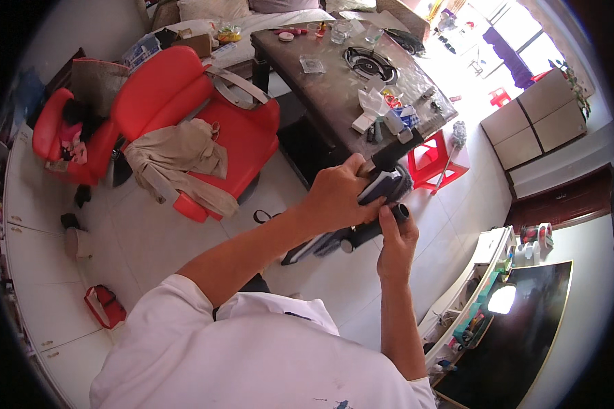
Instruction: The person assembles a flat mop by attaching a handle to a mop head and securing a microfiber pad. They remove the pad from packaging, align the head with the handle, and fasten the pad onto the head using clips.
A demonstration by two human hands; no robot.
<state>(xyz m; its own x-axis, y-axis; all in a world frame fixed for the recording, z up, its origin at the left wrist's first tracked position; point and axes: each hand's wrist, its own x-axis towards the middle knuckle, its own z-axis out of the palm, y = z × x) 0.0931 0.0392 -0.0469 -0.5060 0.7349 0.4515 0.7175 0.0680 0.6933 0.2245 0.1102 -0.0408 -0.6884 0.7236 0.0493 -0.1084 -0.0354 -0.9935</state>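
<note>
Out in front of my chest, both hands are together on a dark assembly of tubes and flat parts; its exact kind does not show clearly. My left hand [339, 195] is closed around a dark flat piece with a white edge [382, 187], from which a black handle-like bar [397, 151] sticks up toward the table. Grey fuzzy material shows along its far side. My right hand [397, 244] is closed on a short black tube [371, 232] with an open end, its thumb near that end. A long dark part [314, 249] with fuzzy edges hangs below both hands.
A dark table [320, 88] ahead carries a gas burner [370, 65], glasses, an ashtray and tissues. Left stands a red chair [242, 133] with beige clothing on it. A red stool [433, 163] and duster [458, 136] are at right, beyond a shelf unit [491, 245] beside a screen.
</note>
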